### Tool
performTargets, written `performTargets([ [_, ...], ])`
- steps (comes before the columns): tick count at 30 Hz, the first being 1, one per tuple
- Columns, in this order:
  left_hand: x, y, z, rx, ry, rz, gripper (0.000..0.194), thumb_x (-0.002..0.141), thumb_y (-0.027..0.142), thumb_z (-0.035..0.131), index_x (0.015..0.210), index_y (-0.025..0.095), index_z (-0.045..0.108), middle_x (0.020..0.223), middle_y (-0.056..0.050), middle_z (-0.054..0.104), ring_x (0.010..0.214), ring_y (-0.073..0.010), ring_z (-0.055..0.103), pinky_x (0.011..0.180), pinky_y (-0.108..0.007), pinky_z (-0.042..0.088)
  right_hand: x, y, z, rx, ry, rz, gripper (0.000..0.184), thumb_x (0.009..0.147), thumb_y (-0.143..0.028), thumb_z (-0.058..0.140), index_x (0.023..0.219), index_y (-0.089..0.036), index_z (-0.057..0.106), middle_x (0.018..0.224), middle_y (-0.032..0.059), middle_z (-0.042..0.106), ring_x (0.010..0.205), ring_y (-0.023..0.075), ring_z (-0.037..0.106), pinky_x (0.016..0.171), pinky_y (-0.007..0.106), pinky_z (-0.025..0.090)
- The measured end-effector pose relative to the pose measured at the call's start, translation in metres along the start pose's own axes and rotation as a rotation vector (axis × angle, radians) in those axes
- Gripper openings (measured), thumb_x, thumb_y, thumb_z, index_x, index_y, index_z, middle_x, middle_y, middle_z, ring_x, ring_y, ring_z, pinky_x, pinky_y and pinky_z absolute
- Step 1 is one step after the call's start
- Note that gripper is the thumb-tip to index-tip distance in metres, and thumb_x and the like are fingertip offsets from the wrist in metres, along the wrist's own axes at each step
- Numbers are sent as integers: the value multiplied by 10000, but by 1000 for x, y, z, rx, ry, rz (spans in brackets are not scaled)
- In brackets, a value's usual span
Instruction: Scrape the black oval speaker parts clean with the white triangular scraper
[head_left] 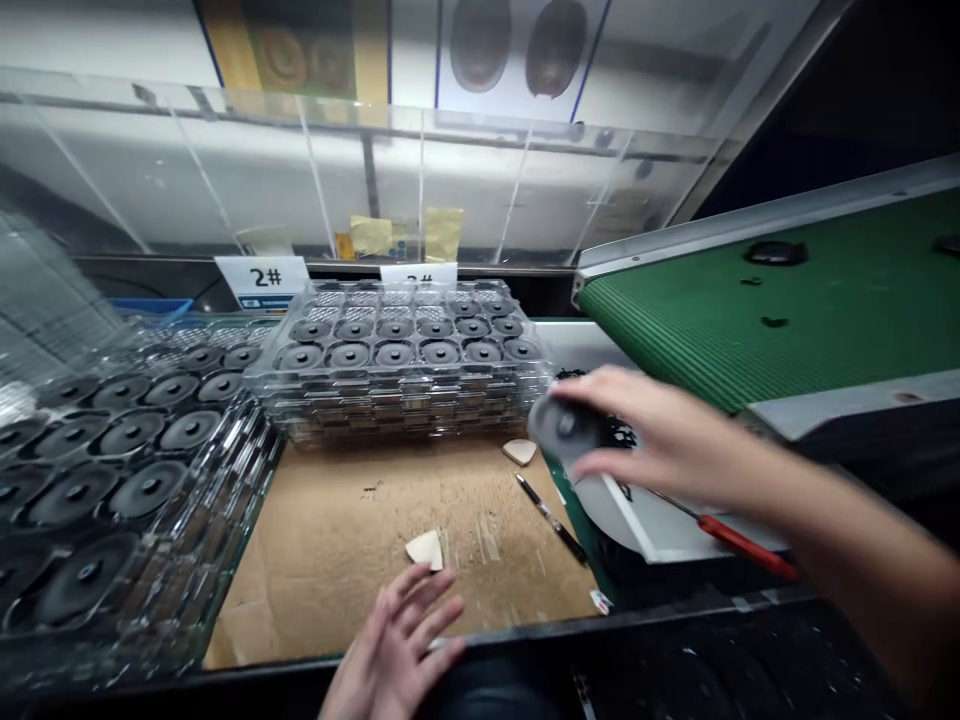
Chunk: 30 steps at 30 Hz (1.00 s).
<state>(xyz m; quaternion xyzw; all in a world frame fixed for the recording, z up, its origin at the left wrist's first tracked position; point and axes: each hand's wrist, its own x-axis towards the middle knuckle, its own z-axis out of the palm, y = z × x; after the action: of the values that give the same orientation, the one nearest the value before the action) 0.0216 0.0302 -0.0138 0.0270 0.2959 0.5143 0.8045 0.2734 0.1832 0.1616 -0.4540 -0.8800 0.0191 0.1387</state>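
Between the thumb and fingers of my right hand [630, 430] is a dark oval disc-shaped part [562, 425] with a raised centre, blurred by motion. It hangs over the right edge of the cardboard sheet [360, 540]. My left hand [409, 640] is low at the front edge of the cardboard, palm turned up, fingers apart and holding nothing. Just beyond its fingertips lies a small cream wedge-shaped piece [426, 549]. A second cream wedge [519, 452] rests farther back, near a black pen [551, 518].
Stacked clear trays [397, 390] with dark oval parts stand behind the cardboard; more trays [127, 440] fill the left. A red-handled screwdriver [750, 548] lies near a white box [645, 530]. A green conveyor belt [825, 310] carrying dark pieces runs at the right.
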Motion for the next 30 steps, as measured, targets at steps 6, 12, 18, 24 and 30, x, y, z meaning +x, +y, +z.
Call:
performTargets([
  [6, 17, -3, 40, -352, -49, -128, 474, 911, 441, 323, 964, 165, 705, 1027, -69, 729, 980, -173, 652, 905, -315, 462, -72, -107, 137, 371, -75, -199, 883, 709, -475, 708, 1417, -182, 270, 1335, 141, 458, 1261, 326, 385, 1037, 521, 343],
  [12, -1, 10, 8, -403, -221, -82, 455, 912, 421, 319, 1157, 179, 617, 1304, -100, 569, 1247, -225, 469, 1055, -358, 324, -107, -140, 183, 615, 67, 174, 835, 807, -584, 519, 1451, -250, 106, 1492, 120, 141, 1353, 325, 216, 1039, 474, 350],
  [18, -10, 13, 1, -409, -229, -110, 502, 915, 456, 271, 1197, 180, 582, 1299, -97, 576, 1259, -220, 455, 1067, -361, 298, -100, -156, 184, 713, 44, 161, 750, 828, -520, 547, 1430, -285, 166, 1495, 83, 113, 1367, 305, 186, 1046, 444, 348],
  [24, -15, 19, -5, -428, -206, -77, 506, 924, 433, 257, 1165, 153, 604, 1248, -111, 614, 1223, -199, 497, 1086, -350, 262, -92, -165, 187, 685, -49, 127, 660, 835, -402, 574, 1397, -304, 242, 1467, 88, 152, 1338, 322, 258, 998, 468, 404],
  [30, -19, 21, -11, -419, -172, -71, 524, 930, 426, 233, 1175, 138, 596, 1235, -103, 624, 1191, -196, 529, 1086, -347, 271, -86, -170, 185, 689, -128, 112, 649, 806, -358, 620, 1359, -302, 285, 1456, 102, 172, 1335, 339, 256, 1003, 490, 399],
])
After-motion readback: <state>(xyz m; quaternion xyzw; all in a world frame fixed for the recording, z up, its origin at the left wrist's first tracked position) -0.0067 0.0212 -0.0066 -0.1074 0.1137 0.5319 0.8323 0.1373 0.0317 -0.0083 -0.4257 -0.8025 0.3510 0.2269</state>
